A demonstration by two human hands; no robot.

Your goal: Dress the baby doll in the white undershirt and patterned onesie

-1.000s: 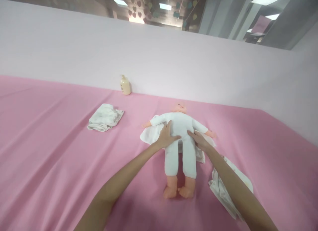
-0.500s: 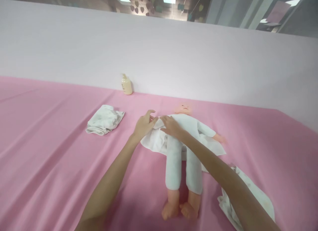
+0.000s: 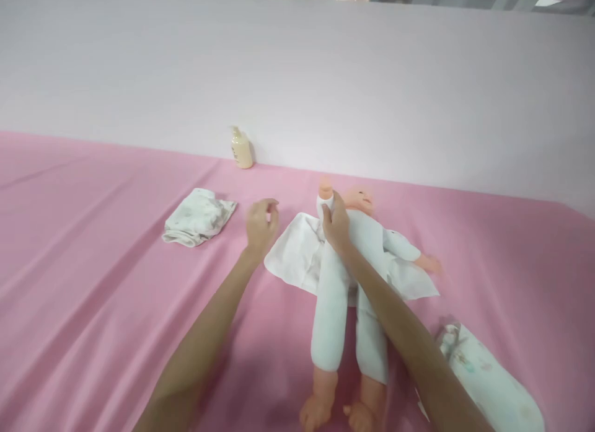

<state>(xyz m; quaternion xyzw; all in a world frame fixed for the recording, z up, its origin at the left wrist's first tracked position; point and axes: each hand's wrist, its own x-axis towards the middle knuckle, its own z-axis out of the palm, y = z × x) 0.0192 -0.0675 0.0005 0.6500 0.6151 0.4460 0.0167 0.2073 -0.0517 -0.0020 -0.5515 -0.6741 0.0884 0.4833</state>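
A baby doll (image 3: 367, 233) in white clothing lies on its back, its feet toward me and its head at the far side. Beneath it spreads a white garment or cloth (image 3: 297, 252), jutting out on both sides. My right hand (image 3: 338, 224) wraps round the doll's white-sleeved arm (image 3: 325, 199), which points up and away from the bed. To the left of the cloth, my left hand (image 3: 261, 224) hovers with loosely curved fingers, a gap between thumb and forefinger and nothing visible in it.
A folded white patterned cloth (image 3: 198, 218) lies at left on the pink sheet (image 3: 116, 246). Against the white wall (image 3: 279, 79) stands a cream pump bottle (image 3: 242, 149). Another patterned cloth bundle (image 3: 495, 376) sits at lower right, partly behind my right forearm.
My right hand has taken hold of the doll's arm and raised it. My left hand has moved left, off the white cloth. The view has tilted down slightly.
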